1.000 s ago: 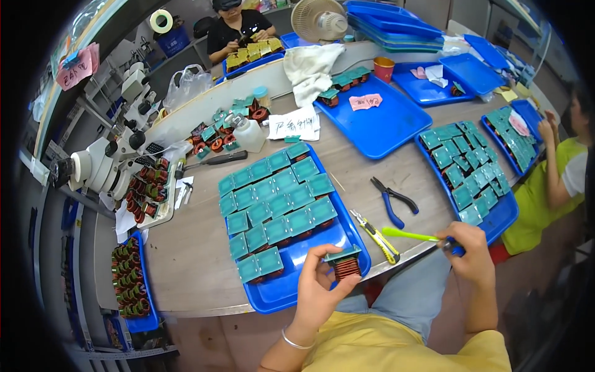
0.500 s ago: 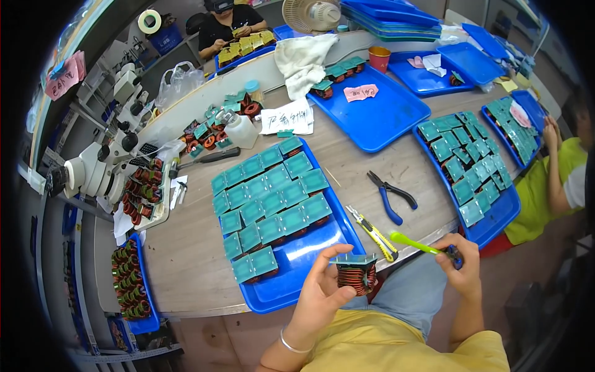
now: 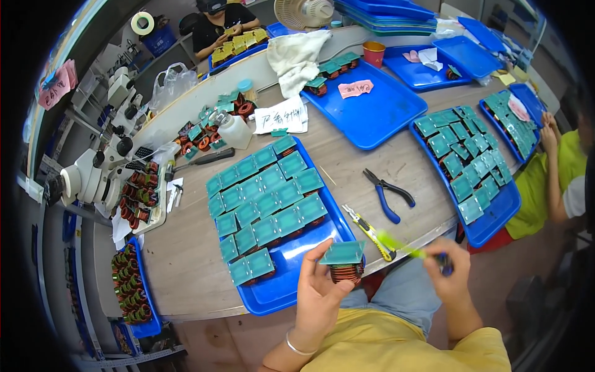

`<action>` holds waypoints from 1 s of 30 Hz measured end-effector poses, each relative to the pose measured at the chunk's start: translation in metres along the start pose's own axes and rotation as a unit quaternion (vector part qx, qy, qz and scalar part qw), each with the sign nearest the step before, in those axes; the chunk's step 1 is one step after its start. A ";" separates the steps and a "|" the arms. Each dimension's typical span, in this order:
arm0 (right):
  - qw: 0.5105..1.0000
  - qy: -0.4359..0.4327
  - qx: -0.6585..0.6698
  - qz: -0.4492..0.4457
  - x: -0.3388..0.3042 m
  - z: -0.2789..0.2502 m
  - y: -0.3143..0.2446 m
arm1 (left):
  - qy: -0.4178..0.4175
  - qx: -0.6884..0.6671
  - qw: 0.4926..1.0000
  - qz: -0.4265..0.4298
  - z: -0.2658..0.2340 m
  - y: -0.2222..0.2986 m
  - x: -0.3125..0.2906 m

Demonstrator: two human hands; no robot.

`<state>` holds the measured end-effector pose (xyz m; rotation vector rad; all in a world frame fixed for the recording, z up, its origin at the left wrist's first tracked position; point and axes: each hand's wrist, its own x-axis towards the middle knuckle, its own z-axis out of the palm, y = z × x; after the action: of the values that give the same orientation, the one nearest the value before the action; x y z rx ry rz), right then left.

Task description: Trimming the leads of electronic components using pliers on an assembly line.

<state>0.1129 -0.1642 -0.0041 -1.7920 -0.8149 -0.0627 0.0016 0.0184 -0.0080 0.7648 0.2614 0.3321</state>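
Note:
In my left hand (image 3: 319,294) is a copper-wound coil (image 3: 346,273) with a green circuit board (image 3: 344,252) on top; thumb and fingers grip it at the sides. My right hand (image 3: 451,273) is closed around a lime-green stick-like tool (image 3: 400,245), blurred by motion, its thicker end pointing left. A dark blue and black piece (image 3: 444,265) also shows in that fist; its kind is hidden. Left of my hands lies a blue tray (image 3: 291,248) with rows of board-topped coils (image 3: 266,204). A yellow utility knife (image 3: 370,234) rests near the table edge.
Blue-handled pliers (image 3: 389,195) lie beyond the knife. To the right, another blue tray (image 3: 496,220) holds more boards, with a co-worker's arm (image 3: 551,161) past it. A larger blue tray (image 3: 378,118) sits at the back. Microscopes (image 3: 87,173) stand on the left.
The coil has been tilted so its board's upper face shows more, and my left hand has shifted slightly left. My right hand and the lime-green tool have moved a little left.

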 end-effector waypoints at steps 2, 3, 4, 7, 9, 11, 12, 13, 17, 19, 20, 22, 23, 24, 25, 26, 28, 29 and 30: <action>0.987 0.008 -0.071 0.144 0.003 -0.003 0.012 | 0.005 0.073 0.997 0.027 0.004 0.002 0.000; 0.987 0.012 -0.075 0.143 0.007 -0.002 0.017 | -0.001 0.072 0.997 0.026 0.005 0.002 0.000; 0.986 0.015 -0.098 0.134 0.011 0.000 0.023 | 0.001 0.090 0.995 0.030 0.005 0.001 -0.001; 0.987 -0.007 -0.119 0.110 0.015 0.012 0.042 | -0.001 0.115 0.993 0.031 0.006 0.006 -0.007; 0.982 -0.022 -0.105 0.157 0.017 0.013 0.034 | 0.003 0.127 0.991 0.030 0.005 0.007 -0.007; 0.981 -0.023 -0.113 0.155 0.016 0.013 0.035 | -0.043 0.105 0.993 0.024 0.001 0.006 -0.006; 0.980 -0.023 -0.112 0.166 0.017 0.012 0.034 | -0.038 0.097 0.995 0.013 0.002 0.005 -0.006; 0.978 -0.023 -0.110 0.176 0.017 0.011 0.033 | -0.035 0.097 0.995 0.013 0.003 0.005 -0.006; 0.984 0.001 -0.119 0.129 0.019 0.013 0.041 | -0.063 0.100 0.993 0.005 0.004 0.005 -0.004; 0.983 0.000 -0.112 0.146 0.022 0.015 0.045 | -0.078 0.089 0.993 -0.014 0.001 0.006 -0.001; 0.981 -0.002 -0.106 0.164 0.024 0.016 0.048 | -0.109 -0.041 0.988 -0.102 0.000 0.007 0.002; 0.980 0.014 -0.124 0.153 0.029 0.018 0.053 | -0.165 -0.177 0.949 -0.201 -0.002 0.004 0.005; 0.979 0.030 -0.142 0.141 0.032 0.018 0.055 | -0.164 -0.177 0.949 -0.202 -0.001 0.003 0.006; 0.979 0.030 -0.142 0.142 0.036 0.019 0.056 | -0.156 -0.205 0.942 -0.216 -0.001 0.003 0.008; 0.980 0.026 -0.160 0.118 0.040 0.020 0.056 | -0.148 -0.232 0.934 -0.229 0.000 0.003 0.009; 0.979 0.022 -0.179 0.094 0.042 0.021 0.056 | -0.148 -0.231 0.934 -0.230 0.001 0.002 0.009; 0.982 0.025 -0.141 0.124 0.043 0.022 0.049 | -0.125 -0.261 0.928 -0.234 0.001 0.004 0.009; 0.982 0.030 -0.106 0.153 0.043 0.022 0.044 | -0.122 -0.260 0.929 -0.233 0.000 0.005 0.009; 0.982 0.027 -0.104 0.153 0.042 0.021 0.040 | -0.119 -0.256 0.936 -0.211 -0.002 0.005 0.011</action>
<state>0.1596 -0.1319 -0.0270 -2.0854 -0.5015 0.0061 0.0102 0.0272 -0.0065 0.2152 0.0964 -0.1055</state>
